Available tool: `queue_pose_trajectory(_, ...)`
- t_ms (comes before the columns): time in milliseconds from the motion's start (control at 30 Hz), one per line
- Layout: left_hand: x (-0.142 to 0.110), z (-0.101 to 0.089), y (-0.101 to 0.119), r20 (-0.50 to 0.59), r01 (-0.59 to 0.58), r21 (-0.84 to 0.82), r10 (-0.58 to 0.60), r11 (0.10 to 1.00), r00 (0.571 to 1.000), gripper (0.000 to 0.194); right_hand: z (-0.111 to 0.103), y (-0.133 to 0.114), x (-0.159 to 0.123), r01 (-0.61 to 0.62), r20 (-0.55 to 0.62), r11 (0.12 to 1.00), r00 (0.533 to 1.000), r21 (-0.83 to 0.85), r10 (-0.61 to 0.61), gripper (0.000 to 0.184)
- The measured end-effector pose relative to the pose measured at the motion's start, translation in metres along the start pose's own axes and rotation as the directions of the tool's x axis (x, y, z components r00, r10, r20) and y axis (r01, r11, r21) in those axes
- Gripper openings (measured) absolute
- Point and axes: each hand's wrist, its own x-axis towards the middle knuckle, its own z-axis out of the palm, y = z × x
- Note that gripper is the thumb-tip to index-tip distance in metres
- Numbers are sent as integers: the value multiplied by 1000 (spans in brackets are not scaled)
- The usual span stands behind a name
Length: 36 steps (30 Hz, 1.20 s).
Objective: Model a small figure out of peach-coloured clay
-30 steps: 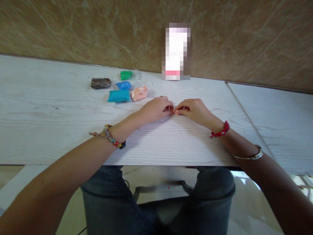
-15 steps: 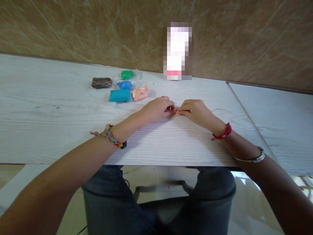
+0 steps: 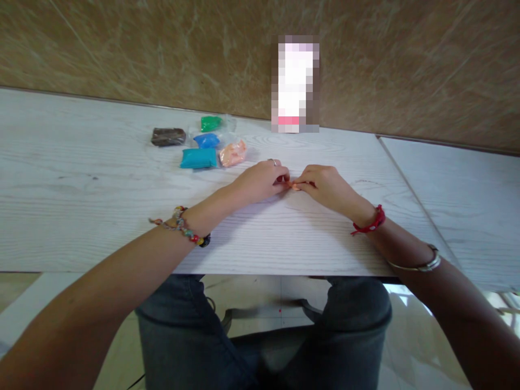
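Between my fingertips, low over the white table (image 3: pixel 252 238), is a small piece of peach-orange modelling clay (image 3: pixel 295 187). My left hand (image 3: pixel 270 177) pinches its left end; a ring shows on one finger. The thumb and fingers of my right hand (image 3: pixel 320 181) close on its right side. Most of the clay is covered by the fingers, so its shape is hard to tell. To the left of the hands lies a clear packet of peach clay (image 3: pixel 233 154), with a turquoise packet (image 3: pixel 199 158) beside it.
Behind the turquoise packet lie a blue packet (image 3: pixel 207 141), a green packet (image 3: pixel 211 123) and a brown packet (image 3: pixel 168 136). A blurred-out phone-like object (image 3: pixel 294 81) leans on the brown marbled wall (image 3: pixel 385 65). A seam (image 3: pixel 410 189) crosses the tabletop at the right.
Both hands keep nearly the same place and the same pinch on the clay. The packets have not been moved.
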Motion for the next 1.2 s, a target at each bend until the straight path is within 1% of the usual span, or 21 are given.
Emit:
queue_pose_trajectory(267, 0, -1, 0, 4, 9, 1, -9, 1000, 1000, 21, 1, -2, 2, -65, 3, 997, 998, -35, 66, 19)
queue_pose_trajectory(500, 0, 0, -1, 1, -2, 10, 2, 1000, 1000, 21, 2, 3, 2, -86, 3, 995, 996, 54, 86, 18)
queue_pose_trajectory(633, 0, -1, 0, 6, 4, 9, -4, 1000, 1000, 22, 0, 2, 2, -111, -37, 991, 993, 70, 113, 20)
queue_pose_trajectory(767, -1, 0, -1, 1, 3, 0, -3, 1000, 1000, 21, 0, -1, 4, -128, -41, 988, 990, 91, 132, 14)
queue_pose_trajectory(833, 0, 1, -2, -8, -5, -2, 5, 1000, 1000, 20, 1, -2, 5, -153, -34, 984, 987, 90, 156, 11)
queue_pose_trajectory(1000, 0, 3, -4, -25, -18, -9, 17, 1000, 1000, 18, 4, -5, 6, -261, -16, 958, 964, 116, 264, 11)
queue_pose_trajectory(1100, 0, 3, -3, -25, -17, -4, 17, 1000, 1000, 17, 5, -6, 6, -284, -19, 946, 957, 156, 290, 13)
queue_pose_trajectory(1200, 0, 2, -2, -18, -12, -9, 12, 1000, 1000, 17, 3, -5, 5, -294, 2, 938, 954, 184, 299, 13)
